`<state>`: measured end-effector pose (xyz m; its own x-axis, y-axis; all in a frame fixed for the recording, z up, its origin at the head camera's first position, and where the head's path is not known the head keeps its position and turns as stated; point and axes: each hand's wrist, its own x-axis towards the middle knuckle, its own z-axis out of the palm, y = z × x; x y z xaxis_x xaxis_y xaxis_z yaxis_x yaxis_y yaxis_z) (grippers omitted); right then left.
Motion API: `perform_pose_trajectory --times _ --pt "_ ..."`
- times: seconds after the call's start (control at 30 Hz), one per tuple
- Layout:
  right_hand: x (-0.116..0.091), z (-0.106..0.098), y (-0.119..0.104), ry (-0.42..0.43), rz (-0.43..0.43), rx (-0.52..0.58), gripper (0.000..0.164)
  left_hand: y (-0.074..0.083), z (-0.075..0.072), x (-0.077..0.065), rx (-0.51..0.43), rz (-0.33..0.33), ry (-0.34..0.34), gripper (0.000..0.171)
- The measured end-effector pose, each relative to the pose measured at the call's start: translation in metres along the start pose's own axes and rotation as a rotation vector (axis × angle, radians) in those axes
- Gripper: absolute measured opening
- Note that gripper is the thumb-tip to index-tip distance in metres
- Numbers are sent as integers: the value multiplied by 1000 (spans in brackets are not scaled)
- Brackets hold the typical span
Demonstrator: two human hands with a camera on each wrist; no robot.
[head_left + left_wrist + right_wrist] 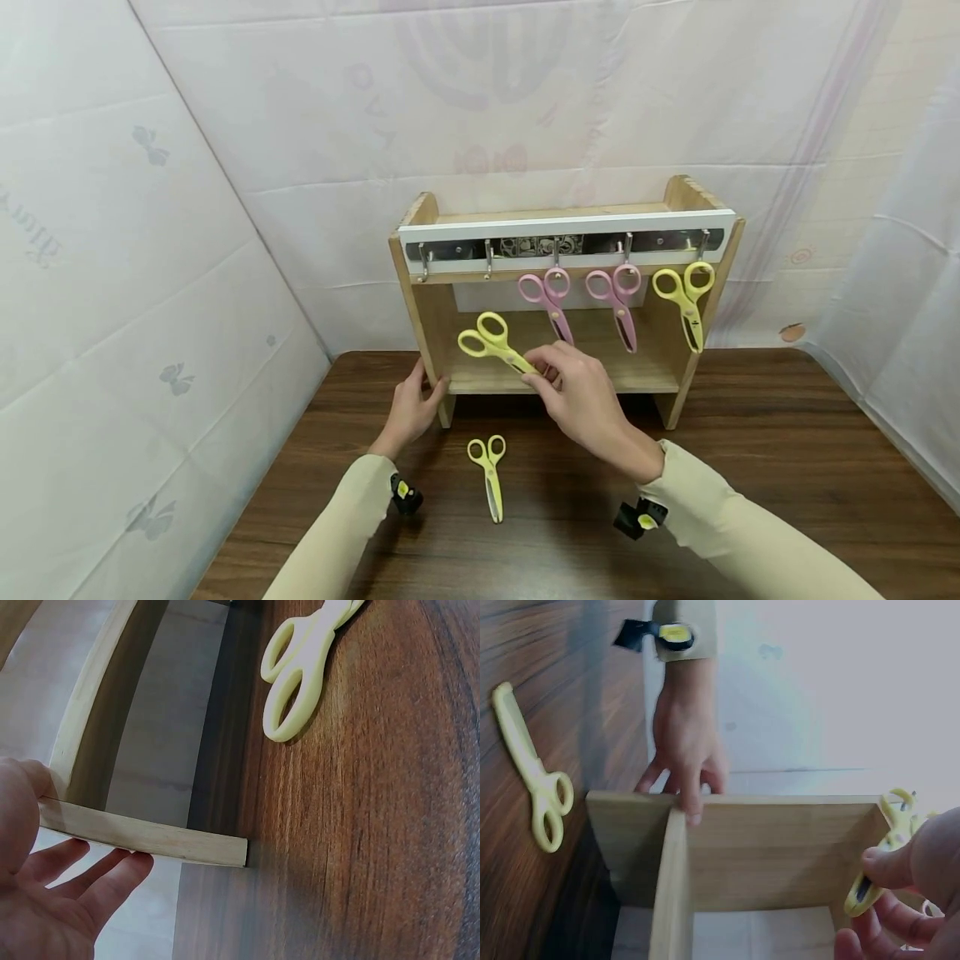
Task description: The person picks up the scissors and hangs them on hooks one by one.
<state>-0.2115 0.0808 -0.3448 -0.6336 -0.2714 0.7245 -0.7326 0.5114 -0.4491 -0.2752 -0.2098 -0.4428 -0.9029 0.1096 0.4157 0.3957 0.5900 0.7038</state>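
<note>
My right hand (581, 392) pinches a pair of yellow scissors (498, 344) by the blade end, in front of a small wooden shelf (411, 312). The handle loops point up and left, below the left hooks. My left hand (409, 410) grips the lower left side panel (150, 834) of the shelf, thumb on the front and fingers behind in the left wrist view. Another yellow pair of scissors (491, 477) lies on the table before the shelf, loops toward it; the right wrist view also shows these scissors (534, 776).
A white rail (450, 265) with several metal hooks runs along the shelf's top front. Pink scissors (557, 312), a second pink pair (621, 312) and yellow scissors (688, 308) hang from the hooks toward the right. Patterned white sheets (337, 125) surround the dark wooden table (787, 467).
</note>
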Motion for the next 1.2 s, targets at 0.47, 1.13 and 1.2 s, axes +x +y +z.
perform_pose_trajectory --times 0.47,1.13,1.2 --pt "31 16 -14 147 64 174 13 1 0 1 2 -3 -1 52" --pt "29 38 -6 179 132 179 12 -2 0 0 -13 -30 -18 54" --pt "29 39 -6 178 132 182 12 -1 0 0 -12 -30 -17 54"
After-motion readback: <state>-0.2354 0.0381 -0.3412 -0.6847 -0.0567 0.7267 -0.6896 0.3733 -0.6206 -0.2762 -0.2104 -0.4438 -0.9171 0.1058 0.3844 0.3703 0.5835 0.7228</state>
